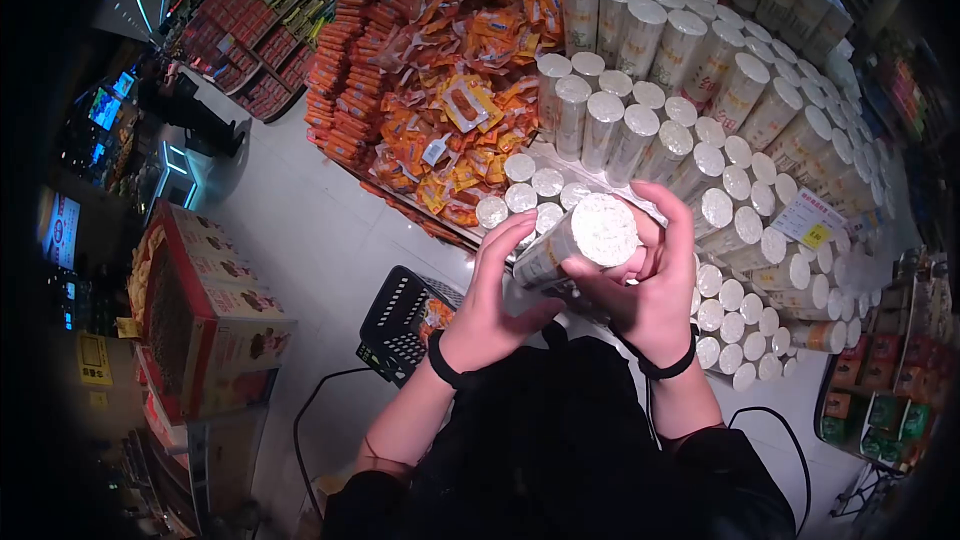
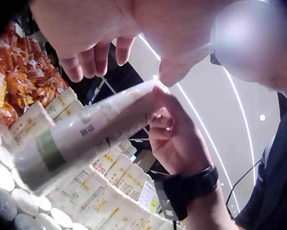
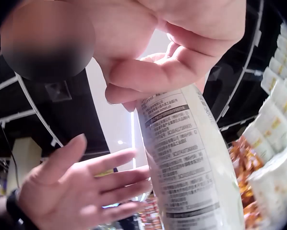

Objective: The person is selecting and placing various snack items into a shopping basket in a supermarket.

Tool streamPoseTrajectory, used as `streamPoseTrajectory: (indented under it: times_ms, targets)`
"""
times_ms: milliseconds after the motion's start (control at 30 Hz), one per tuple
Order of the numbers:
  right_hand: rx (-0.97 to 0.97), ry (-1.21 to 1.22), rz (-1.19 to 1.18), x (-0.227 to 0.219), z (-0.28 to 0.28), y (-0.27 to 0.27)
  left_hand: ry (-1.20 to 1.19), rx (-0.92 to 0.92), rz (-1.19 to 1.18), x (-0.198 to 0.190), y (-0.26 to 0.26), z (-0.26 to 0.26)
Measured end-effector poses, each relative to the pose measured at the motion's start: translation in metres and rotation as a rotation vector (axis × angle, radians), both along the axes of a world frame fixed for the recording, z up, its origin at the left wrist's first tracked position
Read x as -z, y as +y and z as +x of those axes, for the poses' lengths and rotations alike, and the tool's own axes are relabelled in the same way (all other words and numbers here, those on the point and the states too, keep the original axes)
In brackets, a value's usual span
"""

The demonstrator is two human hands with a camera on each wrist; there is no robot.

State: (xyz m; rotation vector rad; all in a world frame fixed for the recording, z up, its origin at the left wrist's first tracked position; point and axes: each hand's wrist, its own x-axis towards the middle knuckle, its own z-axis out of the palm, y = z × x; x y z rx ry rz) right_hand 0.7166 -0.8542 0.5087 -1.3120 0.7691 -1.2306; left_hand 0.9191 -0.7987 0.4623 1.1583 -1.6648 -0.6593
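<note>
A cylindrical pack of dried noodles [image 1: 548,258], white and paper-wrapped, is tilted in front of the chest, its round white end facing up. My right hand [image 1: 652,292] grips it near that end, thumb and fingers bent around the wrapper. Dense printed text covers the side of the pack [image 3: 182,158] in the right wrist view, and a green band shows toward its far end in the left wrist view. Beside the pack is my left hand [image 1: 492,305], its fingers extended and spread apart in the right wrist view.
Stacked noodle packs [image 1: 640,135] rise ahead and to the right, with a price card [image 1: 806,218] among them. Orange snack packets [image 1: 465,40] are heaped at their left. A black basket [image 1: 395,315] sits on the floor, near a box display [image 1: 215,310] at left.
</note>
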Motion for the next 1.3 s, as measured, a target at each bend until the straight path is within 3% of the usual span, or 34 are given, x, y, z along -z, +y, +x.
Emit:
streamPoseTrajectory:
  times_ms: [33, 167, 467, 567, 767, 867, 967, 1033, 1133, 1300]
  targets:
    - [-0.058, 0.016, 0.012, 0.003, 0.002, 0.004, -0.074, -0.041, -0.148, 0.009, -0.008, -0.011]
    - [-0.143, 0.185, 0.080, 0.009, 0.000, 0.017, 0.232, -0.018, 0.306, 0.029, 0.011, -0.019]
    - [-0.305, 0.256, -0.010, 0.019, -0.005, 0.005, 0.658, -0.071, 0.487, 0.006, 0.022, -0.043]
    - [-0.337, 0.263, -0.027, 0.025, -0.005, -0.001, 0.600, -0.017, 0.528, 0.000, 0.025, -0.039]
    - [-0.350, 0.245, -0.056, 0.042, 0.000, -0.004, 0.518, -0.077, 0.451, -0.015, 0.033, -0.045]
    - [-0.379, 0.202, 0.018, 0.058, 0.004, -0.005, 0.495, -0.082, 0.478, -0.002, 0.036, -0.047]
    - [-0.376, 0.344, 0.024, 0.058, -0.006, -0.006, 0.404, -0.100, 0.594, 0.000, 0.036, -0.050]
    - [-0.377, 0.493, 0.040, 0.040, -0.014, -0.007, 0.499, -0.078, 0.620, 0.024, 0.039, -0.052]
    - [-0.315, 0.344, -0.127, 0.057, -0.013, -0.006, 0.454, -0.057, 0.594, 0.029, 0.034, -0.056]
    - [-0.276, 0.357, -0.153, 0.066, -0.023, -0.007, 0.360, -0.008, 0.566, 0.030, 0.031, -0.058]
